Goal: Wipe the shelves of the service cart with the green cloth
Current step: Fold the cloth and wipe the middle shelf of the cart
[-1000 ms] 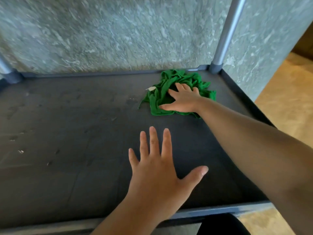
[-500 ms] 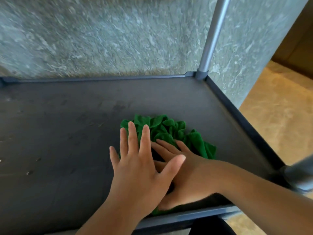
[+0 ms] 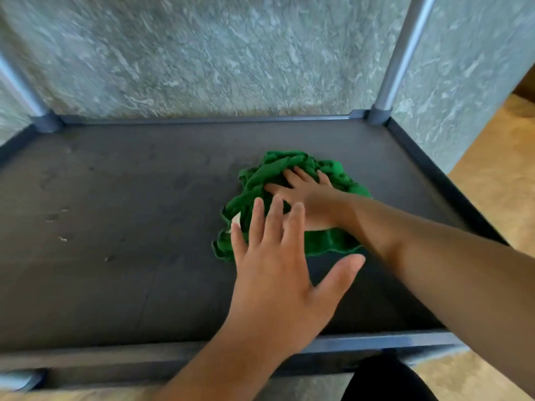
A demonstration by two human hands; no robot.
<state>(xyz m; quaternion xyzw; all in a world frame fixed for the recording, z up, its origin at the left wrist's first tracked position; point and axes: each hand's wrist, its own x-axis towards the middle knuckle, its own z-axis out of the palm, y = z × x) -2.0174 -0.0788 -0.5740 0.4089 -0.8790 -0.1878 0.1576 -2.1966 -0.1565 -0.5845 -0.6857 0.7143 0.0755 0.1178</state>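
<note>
A crumpled green cloth (image 3: 278, 169) lies on the dark shelf of the service cart (image 3: 115, 227), right of centre. My right hand (image 3: 307, 192) presses flat on top of the cloth, fingers spread and pointing left. My left hand (image 3: 278, 267) hovers open in front of the cloth, fingers apart, its fingertips overlapping the cloth's near edge. Part of the cloth is hidden under both hands.
Raised rims edge the shelf on all sides. Metal posts stand at the back left corner (image 3: 20, 88) and back right corner (image 3: 402, 53). A grey marbled wall (image 3: 217, 53) is right behind the cart. Small specks (image 3: 62, 238) dot the shelf's left part. Tan floor (image 3: 498, 175) lies to the right.
My right hand dragged the cloth from the back right corner toward the front edge, then pushed it back out to mid-shelf. My left hand stayed open beside it.
</note>
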